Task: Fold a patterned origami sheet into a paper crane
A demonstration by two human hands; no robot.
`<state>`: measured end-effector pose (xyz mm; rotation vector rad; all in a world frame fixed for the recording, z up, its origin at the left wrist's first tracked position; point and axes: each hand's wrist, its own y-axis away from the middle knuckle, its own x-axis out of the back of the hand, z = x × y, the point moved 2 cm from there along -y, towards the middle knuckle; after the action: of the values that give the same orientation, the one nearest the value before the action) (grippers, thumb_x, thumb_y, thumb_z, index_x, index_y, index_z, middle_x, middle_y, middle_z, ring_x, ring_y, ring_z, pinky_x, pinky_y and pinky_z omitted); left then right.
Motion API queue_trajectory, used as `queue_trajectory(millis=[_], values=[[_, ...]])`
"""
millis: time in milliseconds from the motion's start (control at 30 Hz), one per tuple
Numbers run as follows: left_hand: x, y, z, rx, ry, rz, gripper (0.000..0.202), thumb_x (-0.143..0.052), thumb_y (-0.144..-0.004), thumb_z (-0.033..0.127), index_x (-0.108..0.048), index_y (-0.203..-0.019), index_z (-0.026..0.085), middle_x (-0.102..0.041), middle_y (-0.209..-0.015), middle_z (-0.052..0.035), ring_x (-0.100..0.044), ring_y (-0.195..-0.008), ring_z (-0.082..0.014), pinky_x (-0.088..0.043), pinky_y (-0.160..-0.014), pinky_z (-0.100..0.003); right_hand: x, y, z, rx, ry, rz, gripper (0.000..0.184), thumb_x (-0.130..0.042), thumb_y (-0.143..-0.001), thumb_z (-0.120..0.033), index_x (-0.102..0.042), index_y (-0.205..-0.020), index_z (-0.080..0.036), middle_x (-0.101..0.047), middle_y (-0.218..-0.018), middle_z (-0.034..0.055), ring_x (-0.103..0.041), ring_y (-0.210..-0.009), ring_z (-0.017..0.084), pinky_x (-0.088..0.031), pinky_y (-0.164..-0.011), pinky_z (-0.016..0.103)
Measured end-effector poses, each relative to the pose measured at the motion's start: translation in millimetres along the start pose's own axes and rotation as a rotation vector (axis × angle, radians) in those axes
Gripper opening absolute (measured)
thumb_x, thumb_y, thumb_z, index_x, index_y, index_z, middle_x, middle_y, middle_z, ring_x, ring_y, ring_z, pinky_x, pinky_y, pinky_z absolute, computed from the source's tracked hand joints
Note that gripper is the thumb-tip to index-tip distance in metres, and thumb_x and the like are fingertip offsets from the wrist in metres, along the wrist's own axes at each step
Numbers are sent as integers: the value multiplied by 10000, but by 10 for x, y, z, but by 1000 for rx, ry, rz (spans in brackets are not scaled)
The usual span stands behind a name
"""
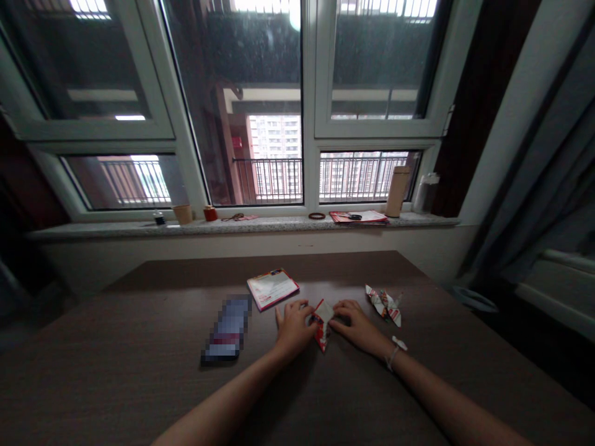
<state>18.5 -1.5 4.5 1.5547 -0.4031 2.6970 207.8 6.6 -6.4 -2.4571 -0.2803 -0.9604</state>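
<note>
A folded piece of printed paper (321, 328), kite-shaped with a pointed near end, lies on the brown table between my hands. Its upper part is whitish and its lower part red and patterned. My left hand (297, 328) pinches its left edge, thumb and fingers bent. From the other side my right hand (357, 326), with a pale band on the wrist, grips the right edge. The fingertips cover parts of both edges. Beyond the right hand lie folded paper pieces (385, 305), white with red and green print.
A stack of printed sheets (273, 288) lies past my left hand, with a blurred-out phone (227, 328) nearer on the left. Along the windowsill (279, 224) stand a paper cup (183, 214), a red-capped jar (210, 213), scissors on papers (356, 217) and a tan bottle (397, 191).
</note>
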Motion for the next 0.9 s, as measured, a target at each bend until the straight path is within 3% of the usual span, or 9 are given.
queue_trajectory(millis=[400, 633, 800, 900], values=[[21, 2, 29, -19, 16, 10, 232, -611, -793, 311, -704, -1005, 296, -580, -1306, -44, -447, -1254, -296, -88, -1092, -666, 11, 2, -123, -25, 57, 46, 162, -667, -814, -375, -685, -887, -232, -621, -999, 46, -516, -1032, 230, -385, -914, 341], [25, -9, 13, -12, -5, -32, 234, -605, -803, 369, -702, -1003, 295, -561, -1332, -51, -427, -1274, -301, -81, -1100, -649, 13, 11, -182, -47, 141, 42, 112, -676, -801, -316, -674, -876, -233, -605, -1001, 38, -511, -1029, 226, -375, -916, 331], [40, -12, -27, -66, -28, -142, 469, -679, -718, 560, -658, -1106, 298, -485, -1410, -78, -370, -1320, -336, -104, -1108, -639, -2, 8, -188, -78, 147, 52, 102, -666, -799, -309, -674, -871, -238, -608, -985, 33, -519, -1017, 221, -375, -907, 327], [25, -17, -61, -73, -35, -162, 562, -717, -667, 591, -637, -1147, 310, -458, -1429, -80, -354, -1334, -351, -92, -1108, -657, -18, 0, -152, -75, 136, 62, 100, -660, -803, -315, -675, -863, -237, -611, -976, 32, -522, -1009, 219, -375, -905, 329]])
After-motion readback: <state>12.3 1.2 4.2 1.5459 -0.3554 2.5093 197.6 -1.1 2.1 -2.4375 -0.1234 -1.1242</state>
